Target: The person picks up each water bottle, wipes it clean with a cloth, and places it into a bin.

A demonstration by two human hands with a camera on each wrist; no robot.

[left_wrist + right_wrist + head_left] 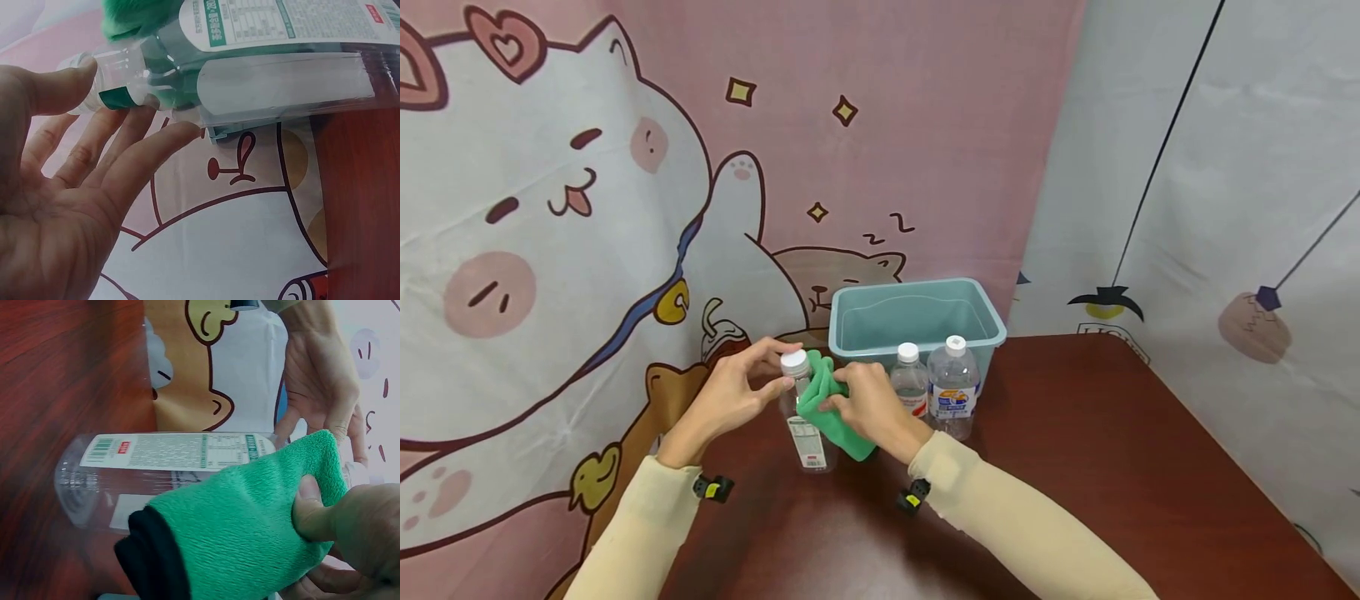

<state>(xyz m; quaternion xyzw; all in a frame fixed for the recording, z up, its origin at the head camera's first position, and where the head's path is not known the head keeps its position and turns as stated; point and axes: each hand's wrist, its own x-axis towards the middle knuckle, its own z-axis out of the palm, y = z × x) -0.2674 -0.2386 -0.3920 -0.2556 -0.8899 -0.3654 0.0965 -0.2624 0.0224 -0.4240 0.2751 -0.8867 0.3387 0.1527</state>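
Evidently, from the head view, the left hand (737, 396) pinches the top of a tall, clear plastic bottle (811, 446) at its white screw cap (794, 362), thumb opposite fingers. The bottle stands on the dark reddish-brown worktop (1037, 500), in front of a light blue plastic bin (842, 352). The right hand (876, 404) pinches a green plush cloth (831, 404) alongside the bottle's upper part. Judged by posture, the top grip steadies the bottle and leaves its sides free for the cloth. Two smaller clear bottles, one with a red-and-white label (916, 405) and one with a blue-and-orange label (953, 402), stand side by side before the bin, apparently set aside from the work.

By the left wrist view, the thumb bears on the cap end and the other fingers spread behind the neck and shoulder. A dark green strip (117, 98) marks the neck; the wall is transparent and no liquid level is discernible.

By the right wrist view, the thumb presses into the cloth, which has black edging (153, 550) and partly covers the bottle. The white printed label (175, 452) appears flat and intact. Contact pressure cannot be determined.
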